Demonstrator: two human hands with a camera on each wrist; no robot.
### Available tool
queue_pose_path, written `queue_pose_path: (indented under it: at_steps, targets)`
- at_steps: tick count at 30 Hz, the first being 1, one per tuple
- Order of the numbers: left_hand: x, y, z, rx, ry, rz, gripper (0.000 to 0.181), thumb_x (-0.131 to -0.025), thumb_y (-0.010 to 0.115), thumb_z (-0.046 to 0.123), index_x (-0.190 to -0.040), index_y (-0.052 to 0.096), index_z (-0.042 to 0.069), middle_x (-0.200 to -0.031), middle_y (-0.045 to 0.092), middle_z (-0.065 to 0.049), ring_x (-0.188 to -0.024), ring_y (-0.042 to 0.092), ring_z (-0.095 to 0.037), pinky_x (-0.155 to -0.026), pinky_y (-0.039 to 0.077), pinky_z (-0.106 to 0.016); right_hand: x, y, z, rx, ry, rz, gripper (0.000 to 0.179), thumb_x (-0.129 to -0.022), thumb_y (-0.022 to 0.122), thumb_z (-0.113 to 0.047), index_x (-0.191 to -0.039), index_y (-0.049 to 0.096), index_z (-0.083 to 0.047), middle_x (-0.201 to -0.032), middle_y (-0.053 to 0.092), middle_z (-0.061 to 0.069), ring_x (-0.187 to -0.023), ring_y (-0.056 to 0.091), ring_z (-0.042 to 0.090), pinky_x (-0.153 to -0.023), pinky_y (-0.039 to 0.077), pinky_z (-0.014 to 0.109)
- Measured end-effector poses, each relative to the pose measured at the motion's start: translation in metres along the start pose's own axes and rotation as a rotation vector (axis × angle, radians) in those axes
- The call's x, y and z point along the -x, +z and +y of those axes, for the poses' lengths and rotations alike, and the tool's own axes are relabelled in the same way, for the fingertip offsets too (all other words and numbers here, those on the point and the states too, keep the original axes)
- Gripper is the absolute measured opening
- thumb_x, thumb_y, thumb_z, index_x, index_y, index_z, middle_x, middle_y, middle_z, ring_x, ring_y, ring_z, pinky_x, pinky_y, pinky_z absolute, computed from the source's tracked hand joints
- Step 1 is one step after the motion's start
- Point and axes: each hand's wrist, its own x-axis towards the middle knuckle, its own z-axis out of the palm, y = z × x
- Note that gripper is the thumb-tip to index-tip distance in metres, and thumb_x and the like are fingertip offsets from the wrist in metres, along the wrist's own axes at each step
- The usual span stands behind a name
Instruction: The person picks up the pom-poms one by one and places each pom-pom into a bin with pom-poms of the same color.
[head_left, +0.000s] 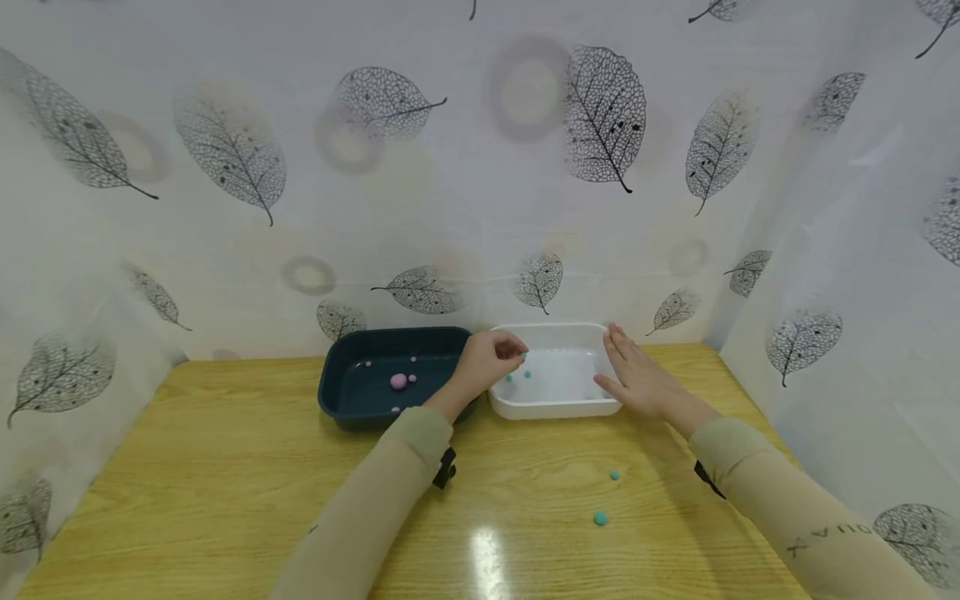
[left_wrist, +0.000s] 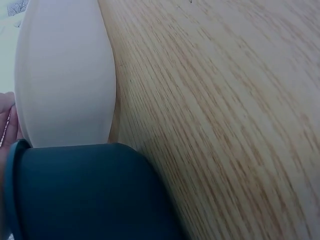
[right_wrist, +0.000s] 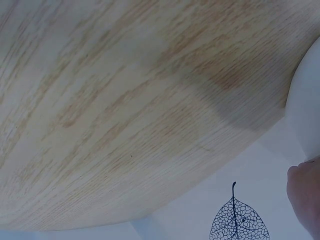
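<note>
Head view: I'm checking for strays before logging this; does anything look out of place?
Two turquoise balls lie loose on the wooden table, on the wearer's side of the white tray. They look odd because similar turquoise bits sit inside it.

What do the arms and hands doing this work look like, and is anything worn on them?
They're a person's: the left hand and right hand wear no gloves. The left sleeve and right sleeve are beige; dark lettering marks the right one. Small black objects show beneath both wrists.
</note>
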Motion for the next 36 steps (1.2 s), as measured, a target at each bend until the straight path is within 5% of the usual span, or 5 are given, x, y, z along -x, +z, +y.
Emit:
queue_pose_path:
  at_steps: [36]
  targets:
    - [0.0076,0.0014,0.0080,0.078,0.007,-0.060,0.013,-0.098,0.074,0.005,-0.109,0.080,0.001,-0.106,0.078,-0.015,-0.096,0.073,-0.027,-0.080,0.059,-0.022,-0.0005,0.0025,0.0005,0.013,-0.001,0.017,0.083,-0.113,0.041,-0.042,-0.162,0.009,0.018,-0.174,-0.003,0.034,-0.163,0.002,0.051,-0.133,0.011,0.062]
